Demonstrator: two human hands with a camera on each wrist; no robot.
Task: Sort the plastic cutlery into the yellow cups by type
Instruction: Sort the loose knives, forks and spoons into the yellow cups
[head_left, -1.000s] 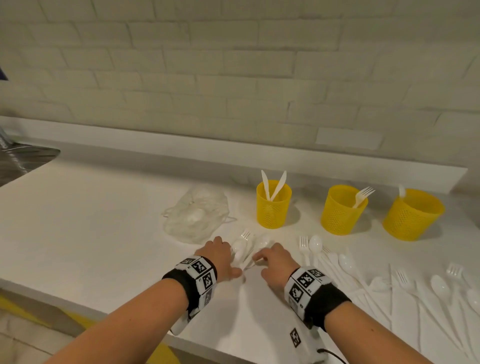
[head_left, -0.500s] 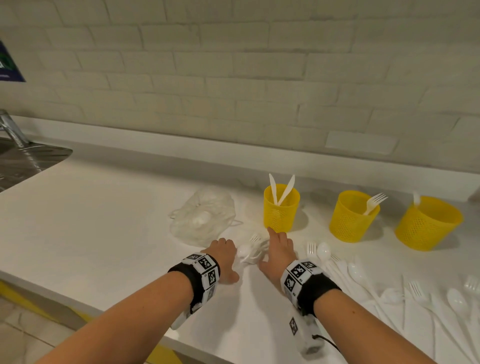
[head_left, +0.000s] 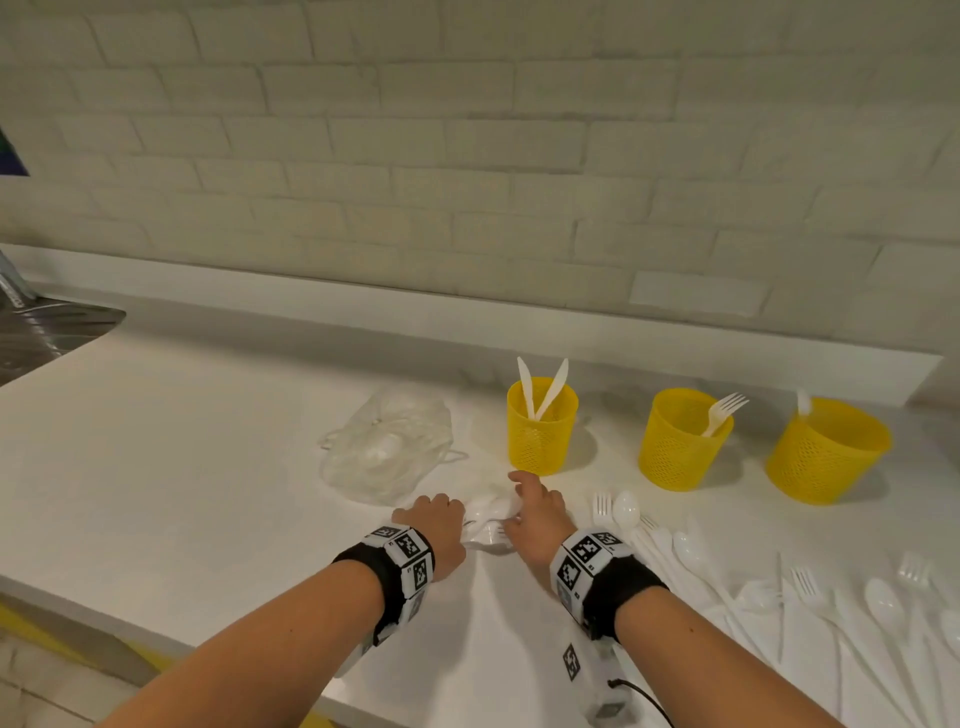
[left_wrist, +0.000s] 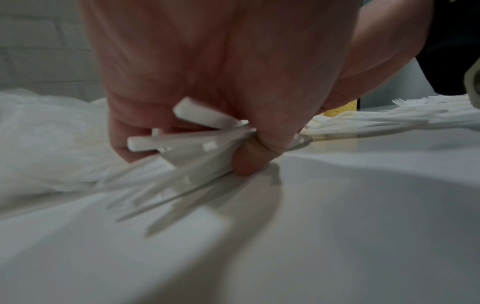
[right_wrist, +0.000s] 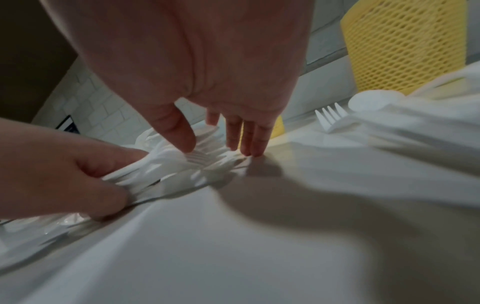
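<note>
Stretching along a pale brick wall, the white worktop met a raised ledge at its back, with the edge of a steel sink at the far left. On it, the left hand gripped a bundle of white plastic cutlery, fingers curled round the handles and pressed to the surface. The right hand lay beside it with fingers straight and spread, their tips on the heads of that bundle, holding nothing. Behind the hands lay a crumpled clear plastic bag. Three yellow mesh cups stood in a row: the left cup held two knives, the middle cup a fork, the right cup one piece I could not identify. Loose forks and spoons lay scattered at the right.
</note>
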